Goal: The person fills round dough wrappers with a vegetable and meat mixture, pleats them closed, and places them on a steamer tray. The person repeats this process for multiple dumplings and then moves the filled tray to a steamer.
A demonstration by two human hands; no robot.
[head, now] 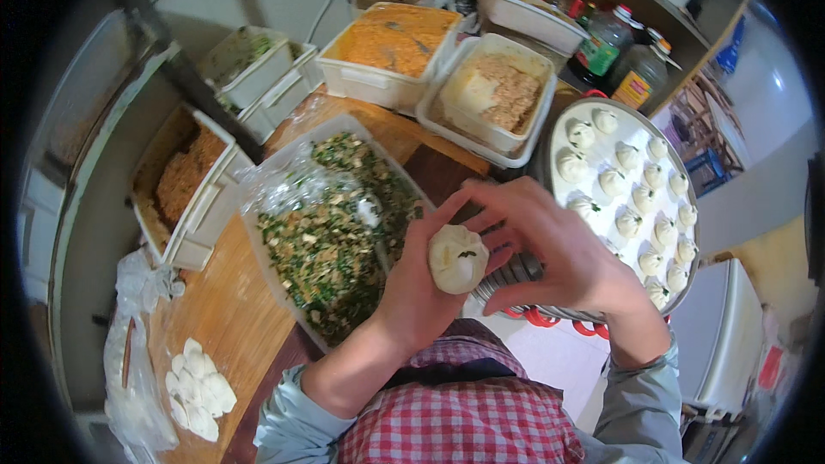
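A pleated stuffed bun [456,264] with a bit of green at its top rests in my left hand [412,303], held between the thumb and the fingers. My right hand [564,245] is just to the right of the bun, slightly blurred, its fingers spread and curved; whether a fingertip touches the dough is hard to tell. Beneath and left of my hands is a plastic tub [287,296] of chopped green-and-white filling [316,251], partly covered by clear plastic film [303,187]. To the right, a round steamer tray [635,167] carries several similar buns [612,182].
Flat dough wrappers [198,390] lie on the wooden table [225,309] beside a plastic bag [132,361]. Tubs of orange filling [393,38], pale meat filling [509,93] and brown filling [190,174] surround the work area. Large bottles [602,45] stand behind the steamer.
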